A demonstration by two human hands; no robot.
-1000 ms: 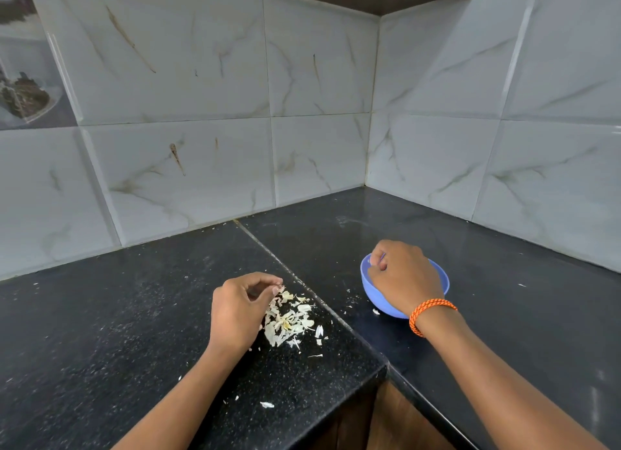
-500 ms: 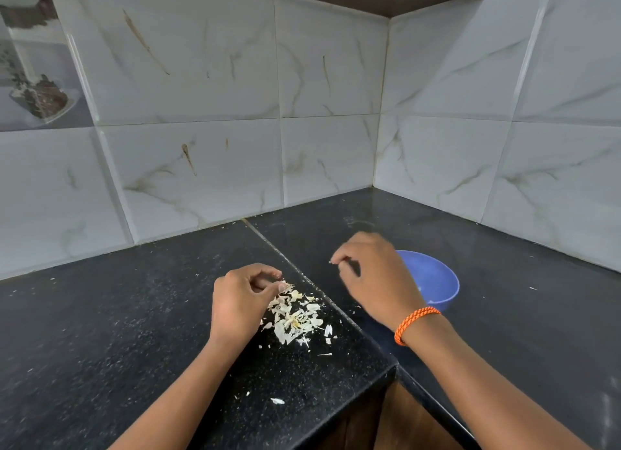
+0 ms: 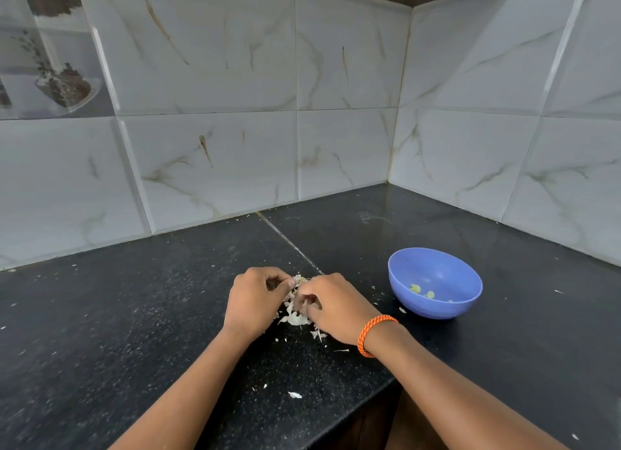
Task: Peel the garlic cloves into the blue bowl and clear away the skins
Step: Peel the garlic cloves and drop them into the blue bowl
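A blue bowl (image 3: 435, 283) sits on the black counter to the right, with a few pale peeled cloves (image 3: 420, 290) at its bottom. Left of the bowl lies a pile of white garlic skins (image 3: 295, 318). My left hand (image 3: 252, 303) and my right hand (image 3: 331, 306) meet above that pile, fingers curled, both pinching a small piece of garlic (image 3: 299, 280) with dry root fibres showing between the fingertips. Most of that piece is hidden by the fingers. An orange braided band is on my right wrist.
The black speckled counter (image 3: 134, 332) runs into a tiled corner. Its front edge (image 3: 353, 406) steps inward between my forearms. Loose skin flakes (image 3: 295, 395) lie scattered near that edge and around the bowl.
My right hand left the bowl and moved left to meet my left hand over the skin pile. The bowl now stands uncovered.
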